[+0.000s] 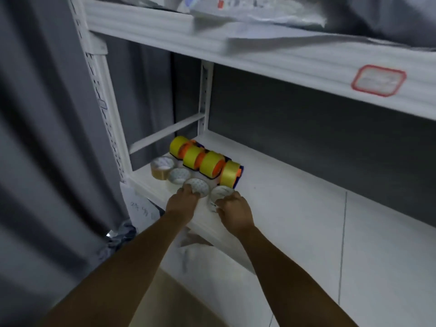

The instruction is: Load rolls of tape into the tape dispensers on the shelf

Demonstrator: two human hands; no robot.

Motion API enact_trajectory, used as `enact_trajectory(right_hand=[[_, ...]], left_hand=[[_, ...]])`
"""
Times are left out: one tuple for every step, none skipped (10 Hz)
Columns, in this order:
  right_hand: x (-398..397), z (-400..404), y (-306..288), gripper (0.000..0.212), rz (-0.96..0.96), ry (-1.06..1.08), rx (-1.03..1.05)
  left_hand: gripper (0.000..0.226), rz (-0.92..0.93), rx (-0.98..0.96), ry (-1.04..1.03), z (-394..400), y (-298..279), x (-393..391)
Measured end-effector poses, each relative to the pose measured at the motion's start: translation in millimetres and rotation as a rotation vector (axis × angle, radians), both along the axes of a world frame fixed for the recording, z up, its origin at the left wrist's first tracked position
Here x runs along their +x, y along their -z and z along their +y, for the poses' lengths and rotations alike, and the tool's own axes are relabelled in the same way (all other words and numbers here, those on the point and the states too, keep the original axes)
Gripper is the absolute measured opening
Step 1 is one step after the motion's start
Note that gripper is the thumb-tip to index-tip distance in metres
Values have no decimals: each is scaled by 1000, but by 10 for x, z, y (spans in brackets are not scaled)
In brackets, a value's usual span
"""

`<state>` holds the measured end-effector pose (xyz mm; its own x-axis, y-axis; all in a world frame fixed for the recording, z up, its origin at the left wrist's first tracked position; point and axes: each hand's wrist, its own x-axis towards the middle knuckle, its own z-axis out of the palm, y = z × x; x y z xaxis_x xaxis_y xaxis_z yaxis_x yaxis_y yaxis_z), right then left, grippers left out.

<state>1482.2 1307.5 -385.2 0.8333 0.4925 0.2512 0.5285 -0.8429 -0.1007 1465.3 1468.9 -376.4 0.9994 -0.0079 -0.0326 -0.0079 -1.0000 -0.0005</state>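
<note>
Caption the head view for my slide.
Both hands grasp tape rolls before loaded dispensers.

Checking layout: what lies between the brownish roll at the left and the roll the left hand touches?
One clear roll, lying flat on the shelf, head view.

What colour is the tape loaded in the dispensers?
Yellow tape, on orange dispensers; head view.

Four yellow-loaded dispensers (206, 164); four clear rolls (179, 175) in front.
</note>
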Motion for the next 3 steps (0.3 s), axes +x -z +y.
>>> enact_trajectory(right_hand=[[98,112,54,35,244,162,-92],[52,89,15,42,356,191,-56],[22,71,-101,47,288,172,-62]], left_hand=[[47,130,-96,53,149,102,228],[55,206,-147,123,210,127,233],[55,138,-164,105,224,15,166]])
